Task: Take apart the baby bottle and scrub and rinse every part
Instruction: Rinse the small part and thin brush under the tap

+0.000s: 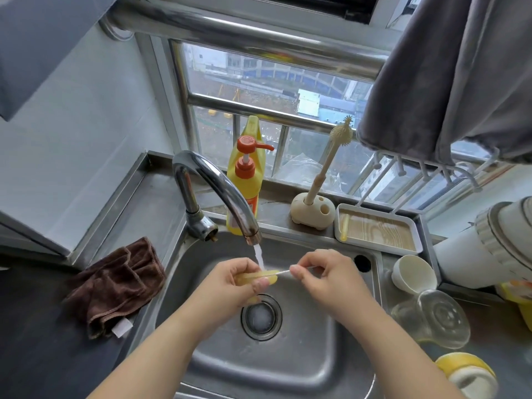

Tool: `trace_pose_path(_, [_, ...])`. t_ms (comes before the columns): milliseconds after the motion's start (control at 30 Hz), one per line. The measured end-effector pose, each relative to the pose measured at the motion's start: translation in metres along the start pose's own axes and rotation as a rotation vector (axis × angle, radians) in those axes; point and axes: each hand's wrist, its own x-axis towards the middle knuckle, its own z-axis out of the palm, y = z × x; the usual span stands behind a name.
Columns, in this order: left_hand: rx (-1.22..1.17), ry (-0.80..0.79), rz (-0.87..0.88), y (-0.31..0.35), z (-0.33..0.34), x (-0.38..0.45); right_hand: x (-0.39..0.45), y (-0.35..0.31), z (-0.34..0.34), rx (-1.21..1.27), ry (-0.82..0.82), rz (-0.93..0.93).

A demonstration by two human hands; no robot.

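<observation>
- The left hand (230, 279) pinches a small yellowish soft part (259, 277), maybe a straw piece or valve of the baby bottle, between thumb and fingers, directly under the water stream (259, 256).
- The right hand (322, 272) pinches the end of a thin brush (283, 272), and the tip of this brush goes into the open right end of the yellowish part.
- Both hands are above the middle of the sink (302, 355), just on the far side of the drain (261, 316), under the faucet (218, 191).
- I judge the step is scrubbing the inside of this small part under running water; the other parts wait at the right: a clear dome cap (434, 321), a white cup (414, 273), and a yellow ring (466, 372) near the right edge.
- Risk: the part is wet and held only by the fingertips, so it can slip out when the brush pushes, and fall toward the drain.
- Risk: the brush is very thin, so too much force may bend it or damage the soft wall.
- Risk: water hitting the part may splash onto the counter and the brown cloth (118, 286) at the left.
- The soap bottle (244, 180) and the big bottle brush (325, 165) stand far, by the window, not touched.
</observation>
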Motion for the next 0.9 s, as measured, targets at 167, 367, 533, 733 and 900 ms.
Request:
trace_pose_path(167, [0.048,0.008,0.013,0.000,-0.004,-0.004,-0.006,-0.016,0.012,-0.034,-0.049,-0.063])
trace_pose_path(367, [0.105,-0.012,-0.005,0.000,-0.004,-0.006,-0.003,-0.011,0.002,0.023,-0.039,-0.022])
trace_pose_path(533, [0.322,0.011,0.024,-0.001,-0.003,-0.004,-0.008,-0.019,0.012,-0.044,-0.075,-0.103])
trace_pose_path(733, [0.314,0.052,0.133,0.001,0.001,-0.005,-0.005,-0.009,0.004,0.019,-0.062,-0.014])
trace_pose_path(900, [0.251,0.082,0.128,-0.002,-0.001,-0.002,-0.003,-0.011,0.011,0.001,-0.063,-0.033])
